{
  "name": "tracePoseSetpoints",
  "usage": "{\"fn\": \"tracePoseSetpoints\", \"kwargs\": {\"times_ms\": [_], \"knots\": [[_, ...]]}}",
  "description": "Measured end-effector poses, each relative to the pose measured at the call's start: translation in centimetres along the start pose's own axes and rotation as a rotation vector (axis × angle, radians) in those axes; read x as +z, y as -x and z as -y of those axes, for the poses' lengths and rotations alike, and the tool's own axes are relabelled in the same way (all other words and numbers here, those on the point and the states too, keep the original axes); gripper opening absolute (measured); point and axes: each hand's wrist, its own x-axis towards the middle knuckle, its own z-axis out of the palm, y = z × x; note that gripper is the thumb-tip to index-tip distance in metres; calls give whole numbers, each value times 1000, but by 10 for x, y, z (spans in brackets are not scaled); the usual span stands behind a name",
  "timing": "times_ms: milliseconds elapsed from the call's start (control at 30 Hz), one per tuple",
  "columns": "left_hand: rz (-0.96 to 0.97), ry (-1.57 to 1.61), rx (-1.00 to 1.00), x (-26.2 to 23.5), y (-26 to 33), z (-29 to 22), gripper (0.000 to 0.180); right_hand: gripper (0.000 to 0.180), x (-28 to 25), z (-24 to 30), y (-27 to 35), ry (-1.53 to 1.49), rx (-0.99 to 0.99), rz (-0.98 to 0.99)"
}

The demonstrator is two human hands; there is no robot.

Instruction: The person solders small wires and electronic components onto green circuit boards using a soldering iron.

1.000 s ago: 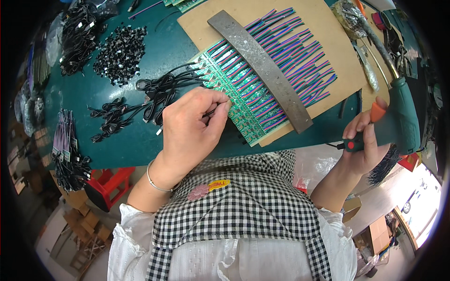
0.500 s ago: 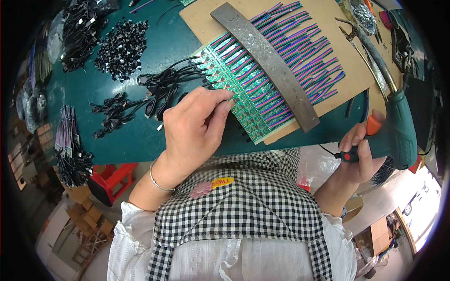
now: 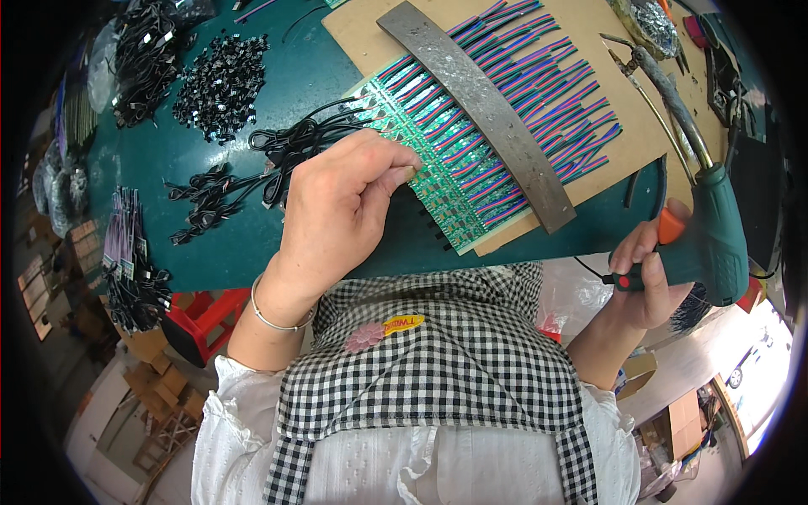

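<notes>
My left hand is closed in a pinch, thumb against forefinger, at the near-left edge of a green circuit board panel. What the fingertips hold, if anything, is hidden. Black cables run from behind this hand to the panel's far-left edge, where several ends lie on the board. Rows of multicoloured wires fan out from the panel's other side, under a flat metal bar. At the right, my right hand grips a green soldering gun with an orange trigger; its metal tip points away, apart from the panel.
A brown board lies under the panel on the green table. To the left are a heap of small black connectors, bundled black cables and purple wires. A red stool stands below the table edge.
My left wrist and the back of the hand have shifted a little left and away, while the pinched fingertips stay near the panel's edge. My right hand with the soldering gun is nearly still.
</notes>
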Motion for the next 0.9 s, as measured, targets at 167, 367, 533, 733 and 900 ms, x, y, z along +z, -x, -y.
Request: {"fn": "tracePoseSetpoints", "kwargs": {"times_ms": [167,367,533,733,900], "knots": [[4,-75,17,-1,4,-1,15,60,-3,1,1,-11,-4,10],[0,-65,146,-4,9,10,24,63,-2,5,3,-67,11,-4],[9,-234,144,-11,22,2,39,63,3,5,2,-62,14,9],[-90,-263,144,-31,47,9,37,63,10,5,2,-91,27,56],[-429,-354,-44,-77,76,46,18,62,3,11,7,-51,-9,53]]}}
